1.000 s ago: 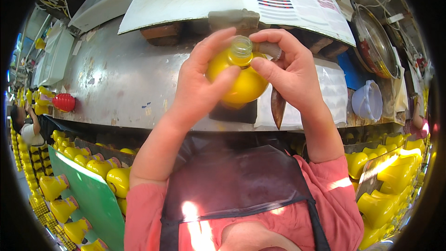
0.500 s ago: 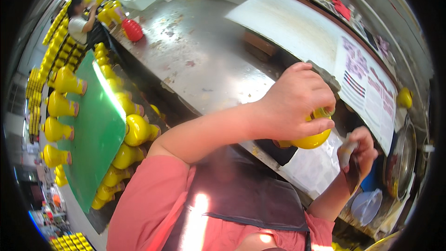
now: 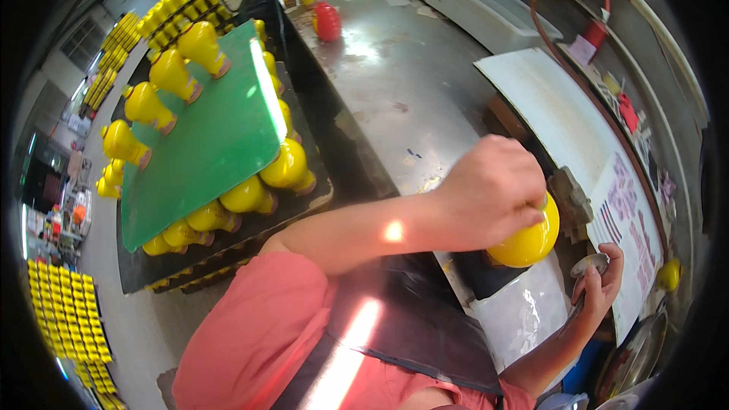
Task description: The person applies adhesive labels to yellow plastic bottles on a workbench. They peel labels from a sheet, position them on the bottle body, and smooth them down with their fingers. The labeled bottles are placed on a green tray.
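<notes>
Taking the glossy yellow bulb-shaped bottle (image 3: pixel 534 241) as the middle of a clock face, the person's left forearm comes in level from nine o'clock, and the left hand (image 3: pixel 493 193) bends down over the bottle at ten to eleven o'clock. Its back faces up and its fingers curl close together, gripping the bottle's upper part; the neck is hidden beneath them. The bottle sits above a dark pad (image 3: pixel 482 273) at seven o'clock; whether they touch cannot be told.

The right forearm rises from five to six o'clock to the right hand (image 3: pixel 604 285), apart from the bottle at four o'clock. Its fingers point toward twelve, pinching a small pale-ended tool (image 3: pixel 588 264) against the thumb. A shiny white sheet (image 3: pixel 524 311) lies at six o'clock, a grey block (image 3: pixel 569 201) at one to two.
</notes>
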`<action>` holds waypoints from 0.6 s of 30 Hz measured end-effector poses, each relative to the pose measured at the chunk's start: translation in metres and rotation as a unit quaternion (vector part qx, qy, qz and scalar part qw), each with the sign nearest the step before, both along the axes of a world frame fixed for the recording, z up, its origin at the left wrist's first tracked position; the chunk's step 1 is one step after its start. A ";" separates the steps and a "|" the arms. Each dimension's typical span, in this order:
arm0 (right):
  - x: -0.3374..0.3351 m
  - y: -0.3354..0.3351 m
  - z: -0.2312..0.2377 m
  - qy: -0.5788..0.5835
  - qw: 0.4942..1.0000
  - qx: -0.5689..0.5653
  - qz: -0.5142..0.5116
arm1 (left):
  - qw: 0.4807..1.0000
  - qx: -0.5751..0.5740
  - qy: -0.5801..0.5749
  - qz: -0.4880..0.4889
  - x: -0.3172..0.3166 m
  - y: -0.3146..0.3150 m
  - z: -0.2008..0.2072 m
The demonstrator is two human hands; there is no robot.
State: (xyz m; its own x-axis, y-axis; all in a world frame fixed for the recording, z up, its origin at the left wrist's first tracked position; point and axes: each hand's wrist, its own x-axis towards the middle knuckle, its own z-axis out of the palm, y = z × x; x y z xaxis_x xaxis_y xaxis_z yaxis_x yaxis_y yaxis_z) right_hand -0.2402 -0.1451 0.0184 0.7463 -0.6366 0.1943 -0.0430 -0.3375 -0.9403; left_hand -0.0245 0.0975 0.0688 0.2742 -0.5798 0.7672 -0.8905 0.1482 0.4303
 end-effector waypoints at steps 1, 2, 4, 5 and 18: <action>0.003 -0.003 0.001 -0.009 1.000 0.026 0.009 | 0.999 -0.033 0.003 0.025 0.005 0.014 0.005; 0.007 -0.004 0.001 -0.040 0.995 0.071 0.056 | 0.997 -0.058 0.007 0.052 0.009 0.028 0.010; 0.017 -0.002 0.006 -0.097 0.972 0.180 0.118 | 0.988 -0.106 0.011 0.109 0.016 0.061 0.023; 0.023 0.001 0.010 -0.095 0.968 0.185 0.137 | 0.985 -0.101 0.003 0.137 0.021 0.079 0.031; 0.071 0.058 0.038 -0.016 0.994 0.032 0.101 | 0.748 0.029 0.003 0.663 0.109 0.317 0.098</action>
State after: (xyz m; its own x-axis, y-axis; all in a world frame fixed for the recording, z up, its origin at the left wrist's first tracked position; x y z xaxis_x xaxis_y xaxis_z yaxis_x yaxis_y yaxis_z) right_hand -0.1690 -0.0874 0.0561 0.8545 -0.4858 0.1842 0.0499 -0.2762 -0.9598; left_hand 0.0846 0.4143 0.1671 0.6412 0.1733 0.7476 -0.2366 -0.8821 0.4074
